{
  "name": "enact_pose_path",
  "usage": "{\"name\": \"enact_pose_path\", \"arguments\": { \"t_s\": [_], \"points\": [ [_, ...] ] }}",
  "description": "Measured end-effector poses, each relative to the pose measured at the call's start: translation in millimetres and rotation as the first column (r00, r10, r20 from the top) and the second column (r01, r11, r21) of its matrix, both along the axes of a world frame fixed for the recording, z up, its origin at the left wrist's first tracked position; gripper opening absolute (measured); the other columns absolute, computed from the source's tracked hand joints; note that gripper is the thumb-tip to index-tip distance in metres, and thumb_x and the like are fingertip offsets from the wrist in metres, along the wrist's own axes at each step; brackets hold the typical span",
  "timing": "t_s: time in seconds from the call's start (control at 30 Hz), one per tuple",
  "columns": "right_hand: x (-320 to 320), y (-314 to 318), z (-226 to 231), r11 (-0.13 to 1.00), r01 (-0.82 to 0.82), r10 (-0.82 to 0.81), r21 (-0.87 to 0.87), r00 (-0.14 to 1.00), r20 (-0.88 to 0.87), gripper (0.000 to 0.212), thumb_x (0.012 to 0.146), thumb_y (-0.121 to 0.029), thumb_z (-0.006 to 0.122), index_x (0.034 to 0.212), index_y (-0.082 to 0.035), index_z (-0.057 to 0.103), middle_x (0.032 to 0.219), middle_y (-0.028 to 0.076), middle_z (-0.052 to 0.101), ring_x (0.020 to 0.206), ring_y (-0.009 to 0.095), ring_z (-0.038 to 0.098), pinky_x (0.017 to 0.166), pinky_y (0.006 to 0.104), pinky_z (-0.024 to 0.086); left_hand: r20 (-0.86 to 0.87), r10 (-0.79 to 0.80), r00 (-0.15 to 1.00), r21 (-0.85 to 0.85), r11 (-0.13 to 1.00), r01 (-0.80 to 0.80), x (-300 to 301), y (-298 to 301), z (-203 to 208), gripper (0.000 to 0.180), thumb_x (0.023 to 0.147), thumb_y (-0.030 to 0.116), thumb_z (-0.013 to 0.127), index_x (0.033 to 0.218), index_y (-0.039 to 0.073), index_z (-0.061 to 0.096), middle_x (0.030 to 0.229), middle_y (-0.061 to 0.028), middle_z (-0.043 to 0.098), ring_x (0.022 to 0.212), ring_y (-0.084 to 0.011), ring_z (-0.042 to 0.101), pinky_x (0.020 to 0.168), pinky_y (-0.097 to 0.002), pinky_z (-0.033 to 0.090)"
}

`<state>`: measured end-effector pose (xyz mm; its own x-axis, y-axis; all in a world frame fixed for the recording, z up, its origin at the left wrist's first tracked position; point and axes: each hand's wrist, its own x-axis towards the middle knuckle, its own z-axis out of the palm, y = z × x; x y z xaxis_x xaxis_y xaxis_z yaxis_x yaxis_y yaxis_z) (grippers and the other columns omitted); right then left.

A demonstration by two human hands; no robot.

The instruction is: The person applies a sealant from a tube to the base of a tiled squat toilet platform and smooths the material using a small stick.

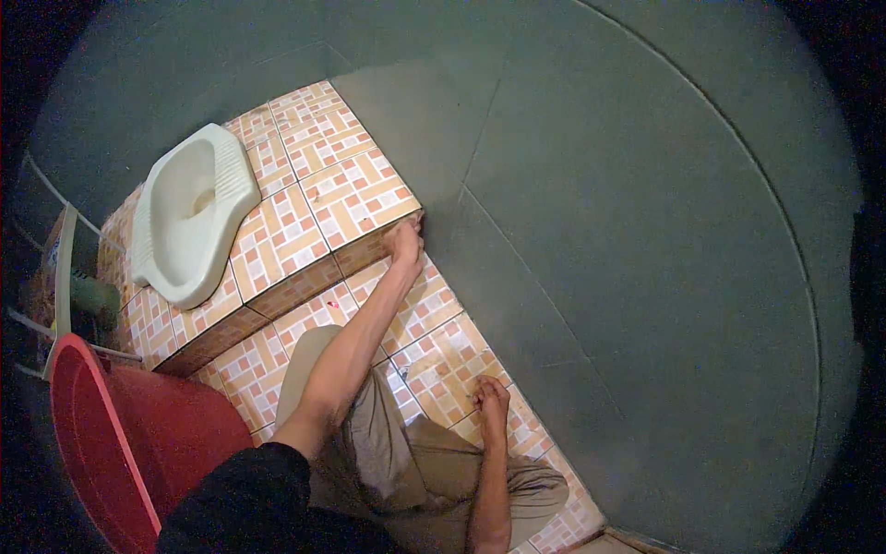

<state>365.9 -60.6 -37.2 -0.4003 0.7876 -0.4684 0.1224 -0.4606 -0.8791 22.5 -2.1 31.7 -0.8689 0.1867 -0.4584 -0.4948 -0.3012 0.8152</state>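
Left hand [404, 242] reaches forward, fingers pressed to the corner of the raised tiled step [355, 198] where it meets the grey wall [591, 231]; whether it pinches anything there I cannot tell. Right hand [490, 397] rests loosely curled, grasping nothing, on the lower tiled floor [434, 355] just by the wall.

The step is fixed masonry under glazed patterned tile: rigid, heavy, not to be lifted; probably slick if wet, edges hard and chip-prone. Best contact looks like the flat top or the front edge near that corner.

White squat toilet pan [189, 212] set into the step, well left. Red plastic tub [111, 434] at lower left, beside the knee.
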Motion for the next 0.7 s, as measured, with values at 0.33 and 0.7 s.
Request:
{"name": "enact_pose_path", "arguments": {
  "t_s": [0.33, 0.7],
  "points": [
    [1.0, 0.5, -6.5, 1.000, -0.012, 0.012, 0.002, 1.000, 0.004, 0.018, 0.091, -0.016, 0.052, 0.095, -0.002, 0.062, 0.063, -0.002, 0.049, 0.052, 0.007, 0.045, 0.046, 0.0216, 0.035, 0.028, 0.052, 0.998, -0.298, 0.954, -0.041, -13.4, 9.7, -94.8, 0.017, 0.078, 0.013, 0.055, 0.064, 0.003, 0.055, 0.059, -0.0043, 0.052, 0.044, -0.0132, 0.041, 0.040, -0.0324, 0.030],
    [7.6, 3.4, -18.0, 0.998, -0.030, 0.027, 0.052, 0.998, 0.054, 0.020, 0.093, -0.016, 0.050, 0.098, -0.001, 0.061, 0.062, -0.002, 0.046, 0.053, 0.008, 0.044, 0.048, 0.0220, 0.037, 0.065, -0.114, 0.991, -0.001, 0.993, 0.115, -11.1, 2.7, -58.2, 0.014, 0.080, 0.006, 0.059, 0.067, 0.004, 0.064, 0.055, -0.0007, 0.052, 0.039, -0.0064, 0.037, 0.037, -0.0231, 0.023]
  ]
}}
